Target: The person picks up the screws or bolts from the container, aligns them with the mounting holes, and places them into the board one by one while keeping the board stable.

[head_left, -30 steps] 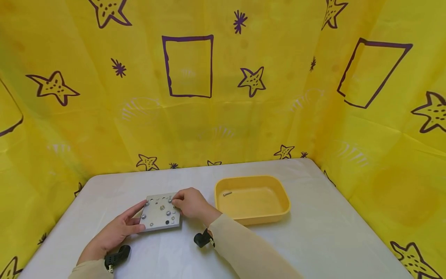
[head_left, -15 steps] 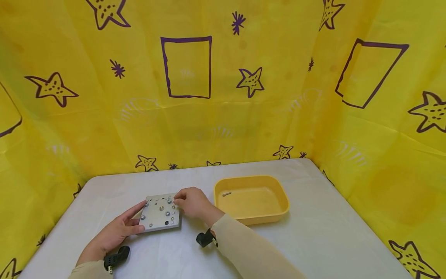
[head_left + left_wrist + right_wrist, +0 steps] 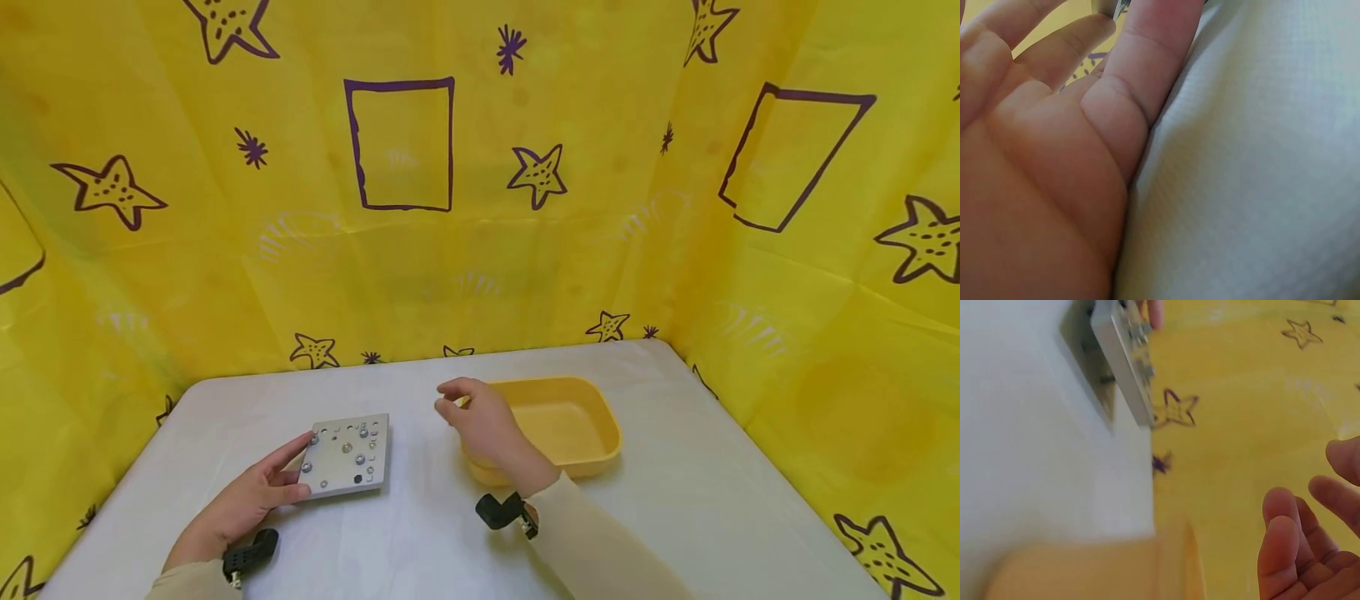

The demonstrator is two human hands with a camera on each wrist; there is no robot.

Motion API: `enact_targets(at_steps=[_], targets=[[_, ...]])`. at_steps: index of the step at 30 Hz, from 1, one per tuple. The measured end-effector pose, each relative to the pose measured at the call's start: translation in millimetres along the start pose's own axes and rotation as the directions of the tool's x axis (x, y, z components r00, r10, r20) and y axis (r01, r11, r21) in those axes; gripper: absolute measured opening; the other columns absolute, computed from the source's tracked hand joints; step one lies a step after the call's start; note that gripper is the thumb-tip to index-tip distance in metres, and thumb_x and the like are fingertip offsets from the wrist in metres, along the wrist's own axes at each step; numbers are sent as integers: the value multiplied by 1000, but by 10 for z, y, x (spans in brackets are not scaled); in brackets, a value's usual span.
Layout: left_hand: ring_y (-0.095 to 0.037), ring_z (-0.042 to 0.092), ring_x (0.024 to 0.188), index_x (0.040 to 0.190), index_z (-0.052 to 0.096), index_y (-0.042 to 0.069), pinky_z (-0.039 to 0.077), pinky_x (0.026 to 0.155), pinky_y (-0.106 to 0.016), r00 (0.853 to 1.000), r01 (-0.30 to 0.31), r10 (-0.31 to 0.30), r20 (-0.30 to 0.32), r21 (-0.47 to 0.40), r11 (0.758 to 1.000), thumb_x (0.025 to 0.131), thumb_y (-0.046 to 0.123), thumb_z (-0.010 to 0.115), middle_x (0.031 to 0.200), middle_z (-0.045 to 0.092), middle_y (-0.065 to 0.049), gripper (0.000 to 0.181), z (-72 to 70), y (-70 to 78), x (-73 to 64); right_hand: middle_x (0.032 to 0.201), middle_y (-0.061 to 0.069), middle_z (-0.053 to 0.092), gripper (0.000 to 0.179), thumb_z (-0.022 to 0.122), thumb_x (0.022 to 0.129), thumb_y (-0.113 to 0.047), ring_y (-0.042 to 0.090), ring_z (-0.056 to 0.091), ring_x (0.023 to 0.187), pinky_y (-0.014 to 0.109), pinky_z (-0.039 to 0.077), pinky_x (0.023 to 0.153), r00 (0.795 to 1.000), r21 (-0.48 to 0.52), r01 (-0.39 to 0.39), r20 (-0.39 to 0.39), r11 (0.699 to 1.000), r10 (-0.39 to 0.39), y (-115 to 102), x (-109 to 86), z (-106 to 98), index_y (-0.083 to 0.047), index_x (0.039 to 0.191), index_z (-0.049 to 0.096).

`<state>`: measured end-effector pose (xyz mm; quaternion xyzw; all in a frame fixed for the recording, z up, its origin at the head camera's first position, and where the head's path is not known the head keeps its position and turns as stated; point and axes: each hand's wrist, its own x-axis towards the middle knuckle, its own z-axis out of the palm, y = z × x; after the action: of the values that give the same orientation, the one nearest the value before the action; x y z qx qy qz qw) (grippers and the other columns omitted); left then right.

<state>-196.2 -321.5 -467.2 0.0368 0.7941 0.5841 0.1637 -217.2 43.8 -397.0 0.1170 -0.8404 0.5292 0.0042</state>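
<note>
A square grey metal plate [image 3: 337,457] with holes and several bolts in its face stands at the left of the table. My left hand [image 3: 243,500] holds it by its left side, thumb at the near corner and a fingertip at the far one. In the right wrist view the plate [image 3: 1121,359] shows edge-on, with bolt heads sticking out. My right hand [image 3: 486,421] hovers at the left end of a yellow plastic tray [image 3: 600,425], overlapping its rim. Thumb and fingers of that hand are apart, and nothing shows between the fingertips [image 3: 1279,544].
The white table [image 3: 360,550] is enclosed by a yellow printed cloth [image 3: 412,292] at the back and sides. Each wrist carries a small black camera, such as the right camera [image 3: 501,510].
My right hand has left the plate and moved right to the tray, its fingers parting. It now covers the spot where a screw lay in the tray. My left hand keeps its hold.
</note>
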Motion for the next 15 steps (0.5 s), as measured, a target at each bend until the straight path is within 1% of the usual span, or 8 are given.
enact_targets(at_steps=[3, 5, 8, 9, 11, 12, 14, 15], targets=[[-31, 54, 115, 160, 23, 19, 48, 86, -32, 1000, 11, -10, -3, 11, 1000, 85, 16, 80, 161, 16, -22, 94, 5, 8, -6, 107, -7, 62, 28, 67, 97, -32, 18, 58, 87, 31, 52, 73, 998, -20, -6, -63, 1000, 5, 93, -13, -205, -20, 123, 69], [-31, 54, 115, 160, 23, 20, 48, 86, -32, 1000, 18, -18, -4, 15, 1000, 85, 16, 80, 161, 15, -22, 94, 9, 8, -10, 110, -3, 63, 30, 68, 97, -30, 20, 59, 89, 33, 52, 74, 996, -33, -11, -94, 999, 8, 160, -11, -315, -18, 124, 69], [-30, 54, 115, 160, 22, 20, 49, 86, -32, 1000, 24, -24, -7, 20, 1000, 85, 16, 80, 161, 15, -23, 95, 12, 7, -15, 117, 5, 64, 34, 69, 96, -28, 23, 60, 94, 38, 53, 79, 994, -76, -29, -107, 997, 20, 259, -2, -426, -16, 128, 67], [-31, 54, 115, 161, 22, 20, 49, 86, -32, 1000, 24, -24, -7, 19, 1000, 85, 16, 79, 161, 15, -23, 95, 12, 8, -16, 120, 7, 64, 36, 70, 95, -28, 25, 60, 97, 40, 52, 81, 994, -112, -35, -103, 993, 23, 291, 3, -446, -16, 129, 66], [-31, 54, 115, 161, 22, 20, 49, 86, -32, 1000, 23, -23, -8, 19, 1000, 85, 15, 79, 161, 15, -23, 95, 10, 9, -14, 126, 11, 62, 43, 71, 94, -27, 27, 59, 102, 44, 51, 86, 997, -189, -49, -65, 981, 38, 358, 14, -460, -14, 134, 63], [-31, 54, 115, 160, 22, 20, 48, 86, -32, 1000, 23, -22, -9, 20, 1000, 85, 15, 80, 161, 16, -23, 95, 11, 12, -13, 129, 12, 61, 47, 72, 93, -27, 30, 60, 99, 46, 51, 85, 998, -218, -64, -31, 974, 59, 392, 17, -454, -14, 137, 61], [-31, 54, 115, 160, 22, 20, 48, 86, -32, 1000, 18, -18, -6, 20, 1000, 85, 15, 79, 161, 16, -23, 95, 12, 17, -10, 134, 13, 59, 55, 73, 92, -27, 31, 59, 107, 47, 47, 92, 996, -310, -56, 49, 949, 75, 465, 23, -429, -12, 142, 56], [-31, 54, 115, 160, 22, 20, 48, 86, -31, 1000, 17, -17, -5, 20, 1000, 85, 16, 80, 161, 17, -23, 95, 14, 21, -10, 136, 12, 58, 60, 74, 91, -28, 31, 59, 110, 47, 46, 95, 992, -349, -51, 93, 936, 88, 499, 24, -410, -12, 144, 53]])
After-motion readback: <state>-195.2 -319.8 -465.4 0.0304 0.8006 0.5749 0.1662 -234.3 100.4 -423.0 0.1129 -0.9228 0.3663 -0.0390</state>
